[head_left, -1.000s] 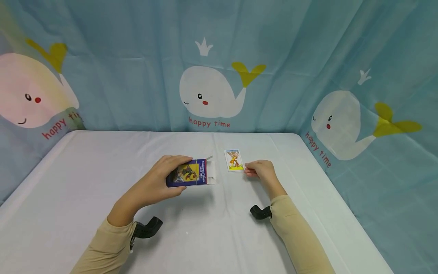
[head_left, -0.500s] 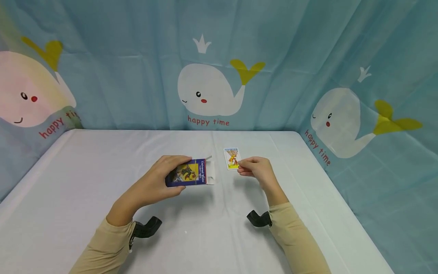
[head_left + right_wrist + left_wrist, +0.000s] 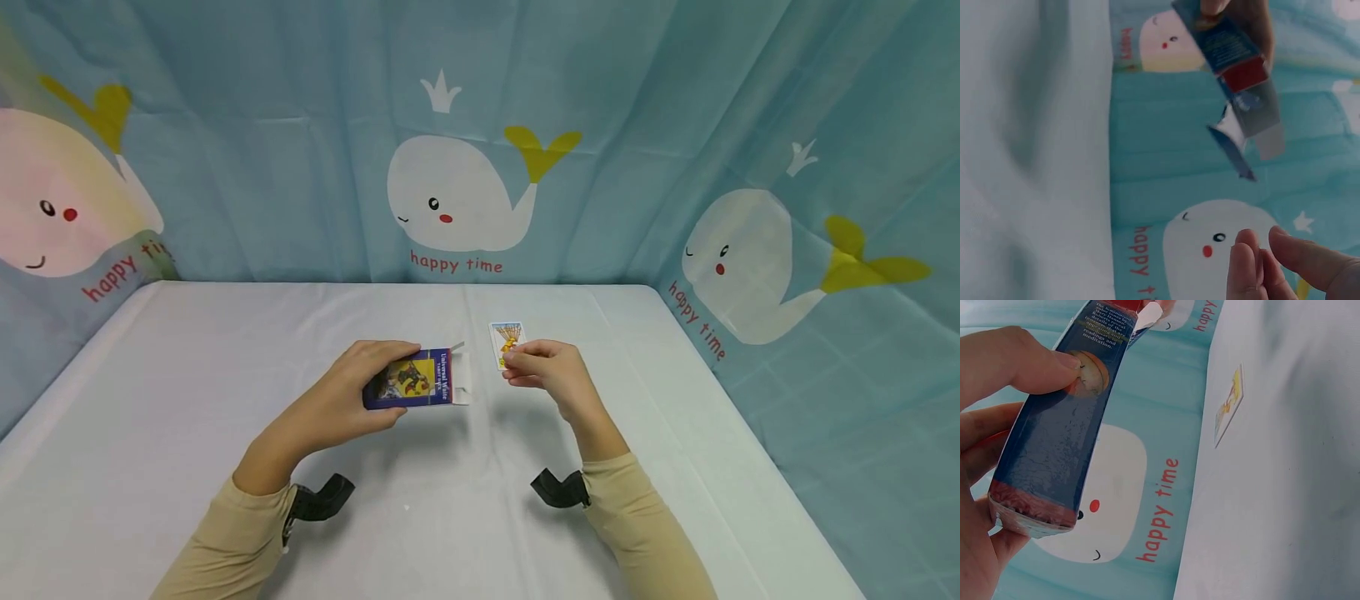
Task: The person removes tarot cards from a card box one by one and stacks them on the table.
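My left hand (image 3: pixel 337 400) grips a blue tarot card box (image 3: pixel 416 379) between thumb and fingers, raised over the table. Its open end, with flaps (image 3: pixel 1232 153) sticking out, faces right. In the left wrist view the thumb presses on the narrow side of the box (image 3: pixel 1054 437). A single picture card (image 3: pixel 507 335) lies face up on the table to the right of the box. My right hand (image 3: pixel 555 375) hovers in front of that card and covers part of it in the head view. The right wrist view shows a gap between thumb and fingertips (image 3: pixel 1246 240), holding nothing.
A white cloth covers the table (image 3: pixel 420 517). Blue curtains (image 3: pixel 300 167) printed with whales stand along the back and sides. Black wrist mounts (image 3: pixel 322 500) stick out from both sleeves.
My right hand has moved left from the card's right edge to in front of it. The card stays on the table. The left hand and box hold almost still.
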A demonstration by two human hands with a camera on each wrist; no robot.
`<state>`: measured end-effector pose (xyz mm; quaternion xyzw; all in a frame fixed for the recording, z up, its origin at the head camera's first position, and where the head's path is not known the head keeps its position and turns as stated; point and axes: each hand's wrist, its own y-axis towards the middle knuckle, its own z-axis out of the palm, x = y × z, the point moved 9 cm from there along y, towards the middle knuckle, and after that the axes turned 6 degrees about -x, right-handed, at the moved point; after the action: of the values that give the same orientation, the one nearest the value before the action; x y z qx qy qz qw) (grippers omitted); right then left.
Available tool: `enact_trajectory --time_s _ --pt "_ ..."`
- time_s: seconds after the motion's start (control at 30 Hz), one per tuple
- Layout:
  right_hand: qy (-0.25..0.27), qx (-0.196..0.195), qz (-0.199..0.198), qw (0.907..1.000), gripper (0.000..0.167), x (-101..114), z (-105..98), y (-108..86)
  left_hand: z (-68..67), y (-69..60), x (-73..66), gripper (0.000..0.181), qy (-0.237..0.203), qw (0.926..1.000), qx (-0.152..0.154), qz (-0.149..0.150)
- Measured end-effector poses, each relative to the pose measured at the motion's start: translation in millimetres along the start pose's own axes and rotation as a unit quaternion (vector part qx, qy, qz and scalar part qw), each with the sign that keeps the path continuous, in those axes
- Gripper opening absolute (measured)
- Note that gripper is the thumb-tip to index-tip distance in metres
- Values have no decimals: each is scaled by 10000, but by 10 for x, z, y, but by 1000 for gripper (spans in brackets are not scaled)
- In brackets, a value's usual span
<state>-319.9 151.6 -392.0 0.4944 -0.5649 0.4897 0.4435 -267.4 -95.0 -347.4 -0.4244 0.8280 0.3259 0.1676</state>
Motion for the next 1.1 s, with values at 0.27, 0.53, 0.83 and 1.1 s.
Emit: enact_trajectory --time_s 0.27,0.53,0.83,1.1 --pt "52 261 -184 9995 22 137 162 -112 19 3 2 73 34 10000 18 -1" --pt "62 429 -176 9989 21 162 248 -168 44 8 10 73 27 10000 52 -56" --pt "-135 619 -156 9979 20 153 346 -207 58 5 0 73 39 9999 93 -90" --pt "-249 557 -156 9980 19 120 371 -203 92 4 -26 72 20 9999 103 81"
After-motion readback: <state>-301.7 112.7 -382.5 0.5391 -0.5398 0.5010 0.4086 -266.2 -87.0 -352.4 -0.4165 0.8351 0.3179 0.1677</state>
